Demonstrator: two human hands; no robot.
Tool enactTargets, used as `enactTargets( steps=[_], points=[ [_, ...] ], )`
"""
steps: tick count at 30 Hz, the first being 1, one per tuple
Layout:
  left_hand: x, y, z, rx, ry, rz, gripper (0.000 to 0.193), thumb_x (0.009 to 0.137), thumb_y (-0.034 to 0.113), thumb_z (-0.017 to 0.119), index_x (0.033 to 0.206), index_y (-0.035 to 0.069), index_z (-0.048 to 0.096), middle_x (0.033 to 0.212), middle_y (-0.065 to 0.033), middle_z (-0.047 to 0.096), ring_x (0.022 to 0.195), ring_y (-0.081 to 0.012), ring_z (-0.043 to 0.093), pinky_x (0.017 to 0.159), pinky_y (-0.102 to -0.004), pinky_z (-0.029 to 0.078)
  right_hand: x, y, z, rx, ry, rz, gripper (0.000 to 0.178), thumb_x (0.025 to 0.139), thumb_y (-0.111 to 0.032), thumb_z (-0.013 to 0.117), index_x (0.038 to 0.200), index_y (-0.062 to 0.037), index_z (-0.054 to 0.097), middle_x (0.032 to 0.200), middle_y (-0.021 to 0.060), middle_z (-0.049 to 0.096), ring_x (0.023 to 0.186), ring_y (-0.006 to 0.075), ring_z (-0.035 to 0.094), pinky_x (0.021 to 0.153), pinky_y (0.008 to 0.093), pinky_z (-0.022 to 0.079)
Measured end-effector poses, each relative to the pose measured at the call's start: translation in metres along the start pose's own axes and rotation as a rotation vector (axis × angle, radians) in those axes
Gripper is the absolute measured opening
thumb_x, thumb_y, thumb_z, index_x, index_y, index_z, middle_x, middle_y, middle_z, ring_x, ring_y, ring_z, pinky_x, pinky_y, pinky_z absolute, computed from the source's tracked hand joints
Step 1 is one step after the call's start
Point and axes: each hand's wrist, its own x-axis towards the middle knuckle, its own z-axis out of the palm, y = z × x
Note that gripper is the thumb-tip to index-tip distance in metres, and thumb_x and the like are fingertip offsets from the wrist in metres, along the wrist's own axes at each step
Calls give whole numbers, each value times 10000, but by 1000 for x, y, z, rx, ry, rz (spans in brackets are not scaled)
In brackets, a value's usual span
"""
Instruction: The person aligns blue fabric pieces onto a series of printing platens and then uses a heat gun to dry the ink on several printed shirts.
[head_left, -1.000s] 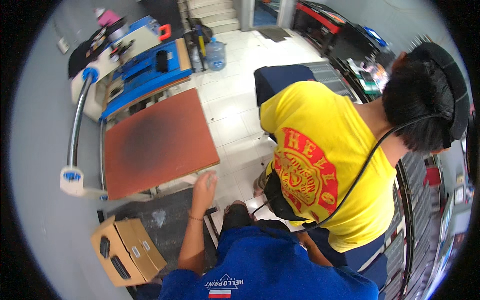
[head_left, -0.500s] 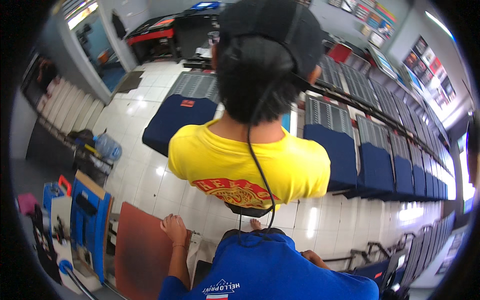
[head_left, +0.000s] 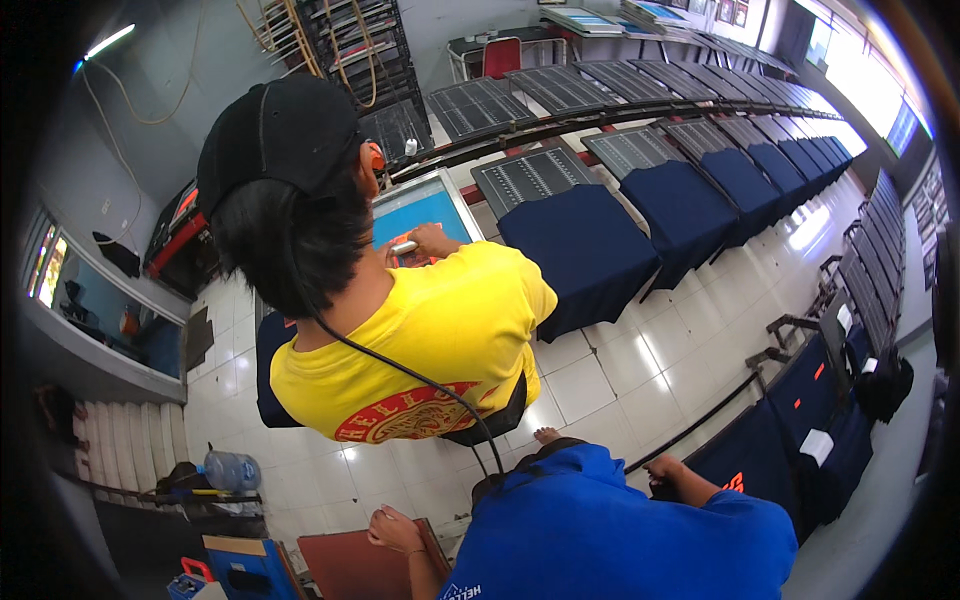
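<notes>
My left hand (head_left: 396,529) hangs at the lower middle with its fingers loosely spread and nothing seen in them. It overlaps the top edge of a reddish-brown board (head_left: 345,562); whether it touches the board I cannot tell. On the right my right hand (head_left: 664,468) is beside a dark, cloth-covered board (head_left: 760,450); its fingers are too small and dark to read. Ahead, a person in a yellow shirt (head_left: 420,345) and black cap bends over a metal-framed screen (head_left: 462,200) with blue mesh. That person's hand (head_left: 432,241) grips a pale-handled tool (head_left: 404,247).
Rows of dark printing boards run to the far right, several draped with navy cloth (head_left: 575,250). Blue panels (head_left: 250,568) lean at the lower left near a water jug (head_left: 232,470). A black cable (head_left: 400,375) hangs from the other person's head. A rack (head_left: 365,50) stands behind.
The view has turned toward the right. The person in yellow has shifted left in it, and the screen and that person's hand have come into sight. More of my right hand shows.
</notes>
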Motion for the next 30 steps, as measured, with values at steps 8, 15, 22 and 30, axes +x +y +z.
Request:
enactTargets(
  steps=[8, 15, 22, 30],
  points=[
    [0, -8, 1, -47, 51, 16, 409, 1016, 321, 429, 990, 11, 695, 1095, -129, 689, 1081, -299, 581, 1072, -496, 291, -105, -49, 8, -451, 249, -17, 322, 893, -302, 582, 831, -23, 732, 765, 102, 737, 722, 218, 732, 652, 377, 573],
    [-2, -21, 0, -148, 17, 51, 382, 1009, 312, 441, 993, 25, 693, 1065, -119, 692, 1058, -304, 595, 1084, -533, 283, -84, -50, 14, -566, 314, 17, 416, 873, -429, 591, 1004, -74, 765, 1038, 123, 743, 1006, 285, 703, 882, 391, 537],
    [0, -21, 1, -83, 54, 77, 389, 998, 332, 463, 935, 29, 699, 985, -129, 696, 1026, -320, 612, 1072, -555, 283, -63, -51, -3, -609, 431, -172, 528, 879, -494, 573, 1076, -29, 728, 1153, 210, 689, 1091, 400, 648, 949, 481, 505],
    [-30, -12, -43, -143, -339, 607, 383, 904, 280, 563, 1154, 1, 636, 1255, -196, 597, 1249, -379, 483, 1156, -571, 198, -221, 22, -47, -740, 986, -621, 662, 845, -563, 630, 1199, -3, 607, 1297, 176, 532, 1307, 330, 419, 1135, 520, 249]
  ],
)
